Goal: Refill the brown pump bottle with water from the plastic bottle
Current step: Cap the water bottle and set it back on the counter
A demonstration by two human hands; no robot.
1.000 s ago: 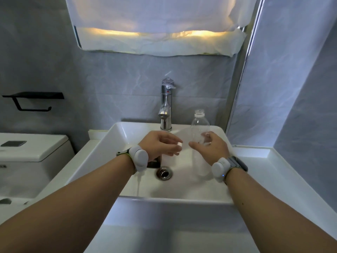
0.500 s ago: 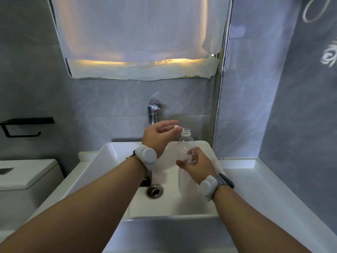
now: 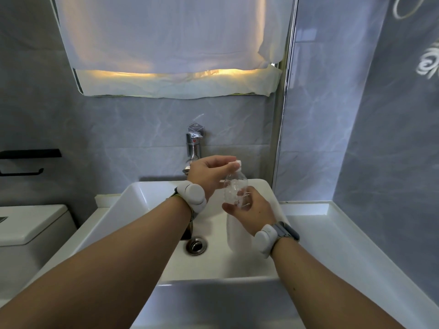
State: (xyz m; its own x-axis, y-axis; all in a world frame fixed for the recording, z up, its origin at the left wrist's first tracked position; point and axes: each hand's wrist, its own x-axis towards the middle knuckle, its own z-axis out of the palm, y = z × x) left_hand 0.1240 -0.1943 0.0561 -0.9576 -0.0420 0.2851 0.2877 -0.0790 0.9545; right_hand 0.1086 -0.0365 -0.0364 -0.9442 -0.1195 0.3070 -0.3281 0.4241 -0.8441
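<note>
Over the white sink (image 3: 147, 210), our right hand (image 3: 251, 214) curls its fingers round the clear plastic bottle (image 3: 234, 188), held upright above the basin; just beyond, our left hand (image 3: 209, 174) pinches the white cap (image 3: 237, 165) at its mouth, chrome tap (image 3: 194, 148) behind.

White basin (image 3: 133, 193): chrome tap (image 3: 193, 148) at rear edge, drain (image 3: 196, 245) at centre. Toilet cistern (image 3: 31, 224) left; cloth-covered mirror (image 3: 166, 43) above.

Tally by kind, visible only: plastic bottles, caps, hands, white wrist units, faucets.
plastic bottle: 1
cap: 1
hands: 2, left hand, right hand
wrist units: 2, left wrist unit, right wrist unit
faucet: 1
total: 7
</note>
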